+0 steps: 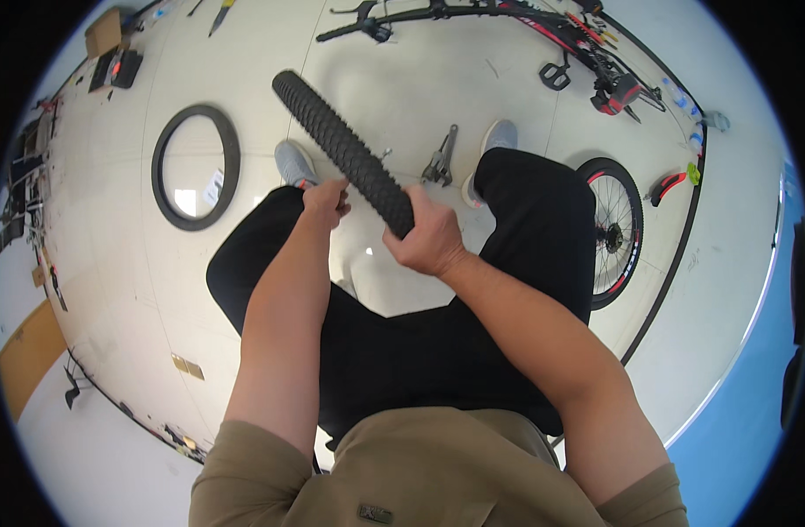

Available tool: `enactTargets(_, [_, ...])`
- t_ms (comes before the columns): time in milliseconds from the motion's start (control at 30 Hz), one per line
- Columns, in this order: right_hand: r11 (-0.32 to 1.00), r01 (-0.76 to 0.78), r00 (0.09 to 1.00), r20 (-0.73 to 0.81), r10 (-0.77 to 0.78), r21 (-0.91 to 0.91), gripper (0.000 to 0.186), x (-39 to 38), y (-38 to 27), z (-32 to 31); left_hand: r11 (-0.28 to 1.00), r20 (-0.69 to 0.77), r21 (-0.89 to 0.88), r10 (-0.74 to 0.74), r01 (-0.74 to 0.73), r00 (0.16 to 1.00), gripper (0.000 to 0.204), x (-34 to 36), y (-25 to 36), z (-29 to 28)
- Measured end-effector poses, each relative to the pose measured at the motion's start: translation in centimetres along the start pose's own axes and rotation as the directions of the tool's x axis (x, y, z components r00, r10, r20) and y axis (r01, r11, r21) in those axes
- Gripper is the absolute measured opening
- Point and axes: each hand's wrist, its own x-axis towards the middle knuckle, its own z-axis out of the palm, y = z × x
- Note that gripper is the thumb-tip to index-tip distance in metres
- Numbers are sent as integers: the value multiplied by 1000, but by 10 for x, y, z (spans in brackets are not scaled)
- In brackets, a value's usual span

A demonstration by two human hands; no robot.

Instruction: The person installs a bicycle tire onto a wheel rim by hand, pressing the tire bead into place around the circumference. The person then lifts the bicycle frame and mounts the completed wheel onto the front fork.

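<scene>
A black knobby bicycle tyre [345,149] stands tilted between my knees, tread toward me. Its side is turned away, so whether a rim sits inside cannot be seen. My right hand [427,233] is wrapped round its near end. Left of the tread, my left hand [326,204] is closed with curled fingers, close beside the tyre; what it pinches, if anything, is hidden. Some grey metal tools [440,158], one with a long handle, lie on the floor between my shoes.
Another black tyre [231,167] lies at left. At right is a spoked wheel [638,228] near my knee, with a red and black piece [668,186] beyond. A bicycle [543,31] lies across the far side. A black case [117,70] and cardboard box [104,33] stand far left.
</scene>
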Motion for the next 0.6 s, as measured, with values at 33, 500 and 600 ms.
enactTargets(33, [1000,-5,1000,5,5,15,48,-3,1,1,1000,-8,-3,18,-18,1000,13,2,-2,1])
enactTargets(500, [998,40,997,63,-43,53,44,-11,-8,14,-3,618,767,270,-642,738,49,207,-83,-99])
enactTargets(600, [999,27,998,61,-30,39,43,-12,-4,15,-290,529,840,250,-458,811,50,152,-81,-60])
